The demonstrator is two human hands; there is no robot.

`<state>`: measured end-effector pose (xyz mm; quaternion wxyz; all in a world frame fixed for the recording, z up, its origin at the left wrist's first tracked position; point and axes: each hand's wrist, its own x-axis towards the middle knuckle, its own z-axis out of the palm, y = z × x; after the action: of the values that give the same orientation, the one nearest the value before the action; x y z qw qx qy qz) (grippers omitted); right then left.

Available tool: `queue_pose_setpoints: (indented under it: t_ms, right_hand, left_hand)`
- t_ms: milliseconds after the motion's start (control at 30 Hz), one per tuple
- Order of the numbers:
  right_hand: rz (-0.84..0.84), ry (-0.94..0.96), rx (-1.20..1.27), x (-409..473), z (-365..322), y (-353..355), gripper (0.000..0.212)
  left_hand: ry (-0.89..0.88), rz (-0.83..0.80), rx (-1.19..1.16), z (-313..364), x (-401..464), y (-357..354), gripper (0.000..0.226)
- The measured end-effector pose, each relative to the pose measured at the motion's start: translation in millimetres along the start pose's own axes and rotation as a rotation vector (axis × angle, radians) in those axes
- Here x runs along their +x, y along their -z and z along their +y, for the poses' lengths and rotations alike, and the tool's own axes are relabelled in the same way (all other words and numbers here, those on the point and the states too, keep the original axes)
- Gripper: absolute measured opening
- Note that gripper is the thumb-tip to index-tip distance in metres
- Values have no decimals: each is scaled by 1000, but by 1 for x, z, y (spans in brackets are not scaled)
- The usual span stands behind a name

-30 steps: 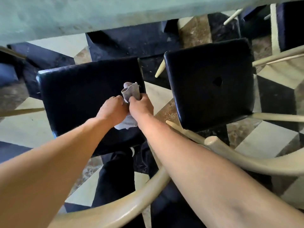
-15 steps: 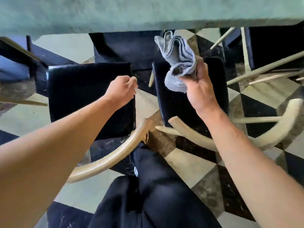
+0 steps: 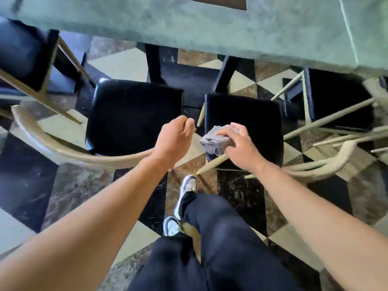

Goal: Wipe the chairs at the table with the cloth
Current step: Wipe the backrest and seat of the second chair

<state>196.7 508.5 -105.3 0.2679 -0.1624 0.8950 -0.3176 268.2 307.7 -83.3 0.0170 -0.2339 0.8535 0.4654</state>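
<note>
Head view, looking down past your arms. Across the top runs the table (image 3: 210, 24), its pale green surface overhanging a checkered marble floor (image 3: 69, 185). Below its edge stand two chairs with black padded seats and pale curved wooden backs: the left chair (image 3: 134, 114) and the right chair (image 3: 252, 114). A further black seat (image 3: 336, 95) sits at far right. Your dark trousers (image 3: 220, 248) and two-tone shoes (image 3: 186, 187) fill the lower centre. Your left hand (image 3: 174, 139) hovers between the two seats, fingers curled, holding nothing. Your right hand (image 3: 241, 143) presses the bunched grey cloth (image 3: 214, 141) onto the near left corner of the right chair's seat, fingers draped over it.
</note>
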Motion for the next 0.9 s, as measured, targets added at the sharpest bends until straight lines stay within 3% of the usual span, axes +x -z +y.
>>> queue_pose_setpoints:
  t_ms: [133,200,300,367,567,667,800,900]
  right_hand:
    - [-61,-90,41,7,-12,-2,18]
    - [-23,-89,-25,15,-8,-8,27]
    - [2,-23,-218,37,-4,-13,65]
    - [36,-35,-233,49,3,-15,78]
    - [-184,-11,44,64,34,14,75]
    - [-237,102,-47,36,49,32,78]
    - [-251,289,-349,-20,87,61,80]
    - [-235,309,-414,-38,103,74,79]
  left_hand:
    - [82,-56,-37,-10,-46,-15,38]
    - [129,-71,-36,-14,-59,-22,38]
    - [208,-19,-55,-11,-55,-29,40]
    - [247,-6,-61,-10,-47,-37,41]
    - [426,161,-122,14,-18,-71,40]
    - [452,194,-86,30,-6,-89,38]
    - [480,231,-37,43,4,-112,35]
    - [490,235,-11,48,10,-120,31]
